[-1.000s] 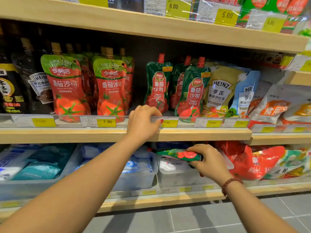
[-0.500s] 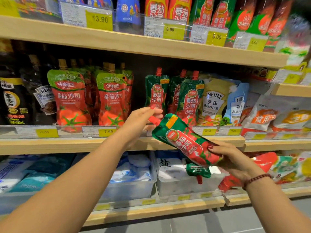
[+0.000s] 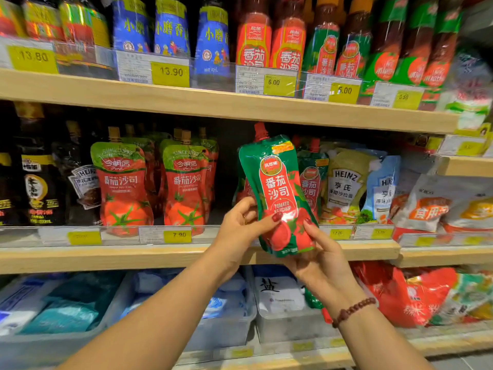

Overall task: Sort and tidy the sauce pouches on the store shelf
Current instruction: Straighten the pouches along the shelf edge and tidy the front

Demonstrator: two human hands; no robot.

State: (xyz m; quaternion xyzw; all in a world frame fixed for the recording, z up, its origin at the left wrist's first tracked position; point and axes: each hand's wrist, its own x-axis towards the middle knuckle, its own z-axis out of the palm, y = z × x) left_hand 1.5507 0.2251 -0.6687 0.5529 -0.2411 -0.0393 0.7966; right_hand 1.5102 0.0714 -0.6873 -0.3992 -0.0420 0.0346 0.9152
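Head view: both hands hold a green and red spouted tomato ketchup pouch (image 3: pixel 280 198) upright, in front of the middle wooden shelf (image 3: pixel 160 256). The left hand (image 3: pixel 240 231) grips its lower left edge, thumb across the front; the right hand (image 3: pixel 320 260) cups its bottom from below, fingers closed on the lower right side. Directly behind it stand matching green ketchup pouches (image 3: pixel 310 182), partly hidden. Just right of those leans a yellowish Heinz salad dressing pouch (image 3: pixel 344 185) and a blue Heinz pouch (image 3: pixel 382 188). To the left, well apart, stand red tomato sauce pouches with green tops (image 3: pixel 122 188). A clear price-tag rail (image 3: pixel 165 235) fronts the shelf edge.
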